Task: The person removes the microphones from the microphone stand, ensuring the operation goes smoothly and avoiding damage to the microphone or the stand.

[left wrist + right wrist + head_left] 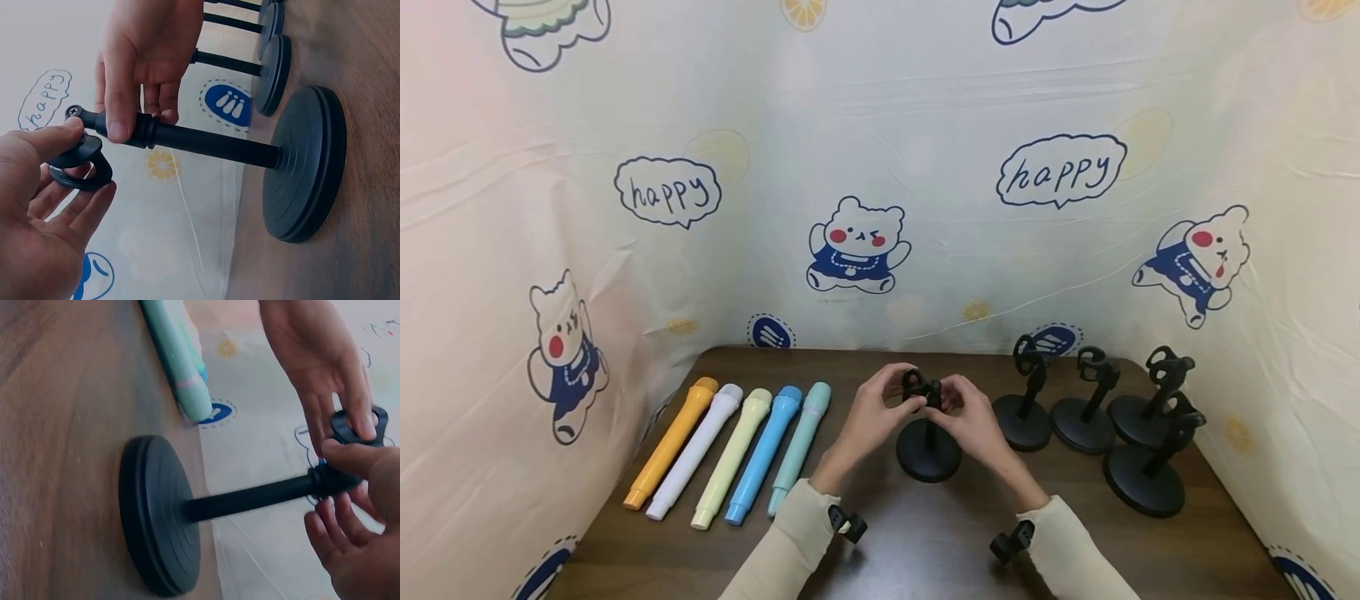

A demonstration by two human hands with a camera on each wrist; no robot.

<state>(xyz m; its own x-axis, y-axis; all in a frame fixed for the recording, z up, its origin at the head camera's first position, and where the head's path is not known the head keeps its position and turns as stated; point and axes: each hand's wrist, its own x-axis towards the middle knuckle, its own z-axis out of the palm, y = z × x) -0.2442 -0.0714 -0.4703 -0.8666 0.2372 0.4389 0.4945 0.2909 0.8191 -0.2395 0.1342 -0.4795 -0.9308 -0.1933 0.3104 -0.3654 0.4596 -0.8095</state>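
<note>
A black desktop microphone stand [928,452] is upright on the table, between both hands. My left hand [877,410] pinches the ring-shaped clip [100,170] at its top, thumb on one side and fingers on the other. With thumb and fingers, my right hand [973,419] grips the thicker collar [142,129] just below the clip's screw joint. In the left wrist view the clip hangs tilted off to the side of the pole [215,145]. The round base [159,515] lies flat on the wood in the right wrist view.
Several similar black stands [1084,425] are grouped on the right of the brown table [917,542]. To the left lie several microphone-shaped sticks in a row, among them an orange one [672,442] and a teal one [801,448]. A printed cloth [925,167] hangs behind.
</note>
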